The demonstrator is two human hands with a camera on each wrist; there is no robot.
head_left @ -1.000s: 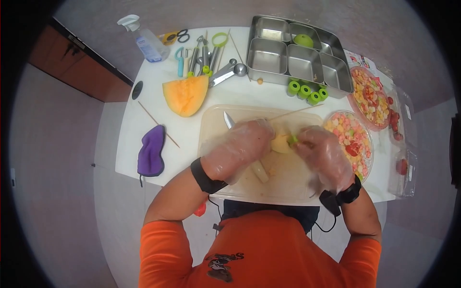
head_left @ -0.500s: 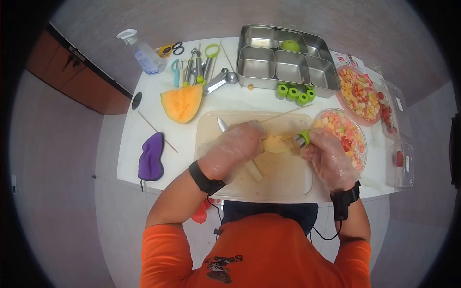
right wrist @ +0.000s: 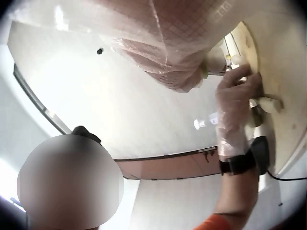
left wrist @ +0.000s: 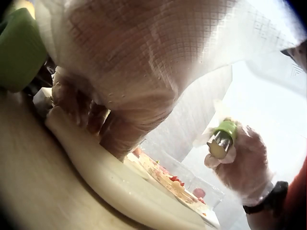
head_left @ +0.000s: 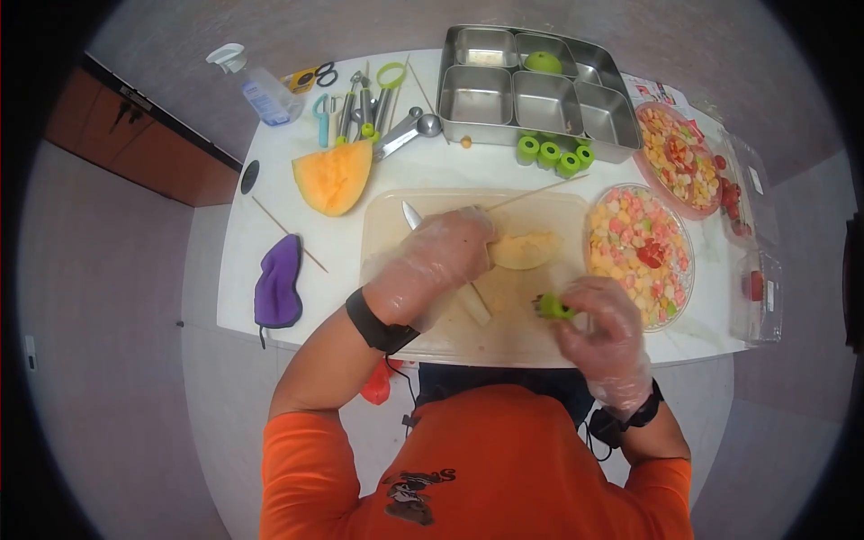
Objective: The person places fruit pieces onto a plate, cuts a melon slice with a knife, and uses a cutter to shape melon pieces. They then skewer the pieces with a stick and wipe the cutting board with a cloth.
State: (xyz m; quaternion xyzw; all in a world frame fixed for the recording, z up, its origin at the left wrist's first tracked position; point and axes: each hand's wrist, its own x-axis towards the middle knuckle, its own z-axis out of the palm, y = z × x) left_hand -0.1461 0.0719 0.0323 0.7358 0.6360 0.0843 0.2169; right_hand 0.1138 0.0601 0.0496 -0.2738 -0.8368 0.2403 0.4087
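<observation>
My gloved left hand (head_left: 438, 256) holds the left end of a pale orange melon slice (head_left: 526, 252) on the cutting board (head_left: 531, 337). Its fingertips are mostly hidden in the head view. Under this hand lies a knife, its blade tip (head_left: 411, 214) poking out beyond the hand and its white handle (left wrist: 105, 167) close below the fingers in the left wrist view. My gloved right hand (head_left: 607, 333) grips a small metal cutter with a green collar (head_left: 553, 307), raised near the board's right front. A pale shaped piece of melon (left wrist: 217, 149) fills the cutter's mouth.
A plate of cut fruit (head_left: 634, 261) stands right of the board, a second fruit plate (head_left: 675, 171) behind it. Several green-topped cutters (head_left: 549, 155) line the front of a steel compartment tray (head_left: 531, 135). A melon wedge (head_left: 333, 180), a purple cloth item (head_left: 279, 283) and tools lie left.
My right hand has drawn the cutter off the melon slice, back toward my body and slightly right. The left hand stays at the slice's left end.
</observation>
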